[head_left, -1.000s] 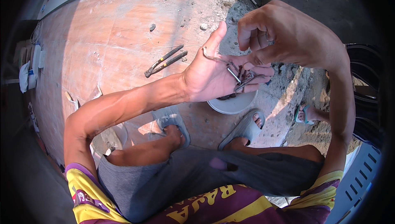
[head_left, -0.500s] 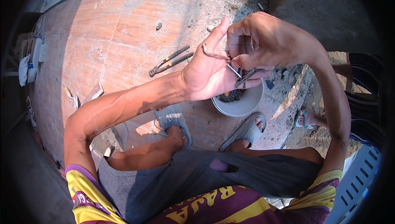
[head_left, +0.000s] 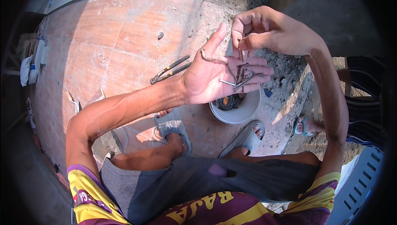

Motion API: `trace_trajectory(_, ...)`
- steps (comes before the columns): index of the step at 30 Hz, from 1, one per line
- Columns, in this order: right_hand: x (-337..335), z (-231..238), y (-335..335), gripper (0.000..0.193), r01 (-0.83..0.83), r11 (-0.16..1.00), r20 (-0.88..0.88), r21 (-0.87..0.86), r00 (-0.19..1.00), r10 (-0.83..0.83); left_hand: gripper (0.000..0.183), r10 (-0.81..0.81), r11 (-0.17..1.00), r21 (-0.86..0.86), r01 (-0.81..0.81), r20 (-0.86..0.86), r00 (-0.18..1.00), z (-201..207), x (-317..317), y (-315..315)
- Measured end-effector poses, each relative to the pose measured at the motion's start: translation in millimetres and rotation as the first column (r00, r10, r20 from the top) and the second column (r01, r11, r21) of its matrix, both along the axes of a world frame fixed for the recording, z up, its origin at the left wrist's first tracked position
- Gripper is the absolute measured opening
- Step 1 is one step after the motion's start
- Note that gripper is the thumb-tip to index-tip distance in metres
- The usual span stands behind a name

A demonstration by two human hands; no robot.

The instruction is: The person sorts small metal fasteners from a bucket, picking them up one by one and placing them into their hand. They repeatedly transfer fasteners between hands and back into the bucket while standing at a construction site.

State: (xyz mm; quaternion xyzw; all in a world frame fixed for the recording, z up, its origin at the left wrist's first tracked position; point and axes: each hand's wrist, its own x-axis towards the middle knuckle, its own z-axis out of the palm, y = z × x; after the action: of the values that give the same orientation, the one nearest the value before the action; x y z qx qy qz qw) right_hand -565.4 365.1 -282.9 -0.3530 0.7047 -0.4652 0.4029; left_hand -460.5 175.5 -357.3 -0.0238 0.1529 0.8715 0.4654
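Note:
My left hand [head_left: 202, 80] is held out palm up, fingers stretched flat, with several loose nails [head_left: 227, 82] lying across its palm and fingers. Some are rusty and bent; a long curved one [head_left: 213, 59] lies near the thumb. Above those fingers, my right hand [head_left: 275, 37] pinches a single nail [head_left: 241, 55] between thumb and fingertips, its shaft pointing down. Beneath my left hand stands a white bucket [head_left: 236, 120], partly covered by it. Inside it is a dark thing with an orange centre [head_left: 226, 101] that I cannot make out fully.
Pincers [head_left: 175, 63] with dark handles lie on the dusty tiled floor [head_left: 103, 39] beyond my left wrist. A trowel-like tool [head_left: 74, 101] lies farther left. At the right are another person's sandalled foot [head_left: 305, 126] and a light-blue slotted plastic thing [head_left: 359, 183].
My right hand has lifted away from my left palm with a nail in its pinch. More of the nails on the left hand now show, and its fingers lie flatter.

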Motion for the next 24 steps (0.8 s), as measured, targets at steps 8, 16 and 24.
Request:
trace_trajectory(8, 32, 19, -11, 0.017, -0.074, 0.943, -0.199, 0.324, 0.969, 0.144, 0.098, 0.083, 0.988, -0.134, -0.076, 0.042, 0.996, 4, 9, 1)
trace_trajectory(16, 25, 5, -8, 0.018, -0.035, 0.964, -0.149, 0.264, 0.986, 0.077, 0.101, 0.074, 0.993, -0.095, -0.067, 0.074, 0.994, -2, 5, 4)
trace_trajectory(24, 14, 3, 6, 0.007, -0.014, 0.992, 0.068, 0.129, 0.998, 0.006, 0.111, -0.002, 0.999, -0.051, 0.009, 0.138, 0.990, -14, 7, 2)
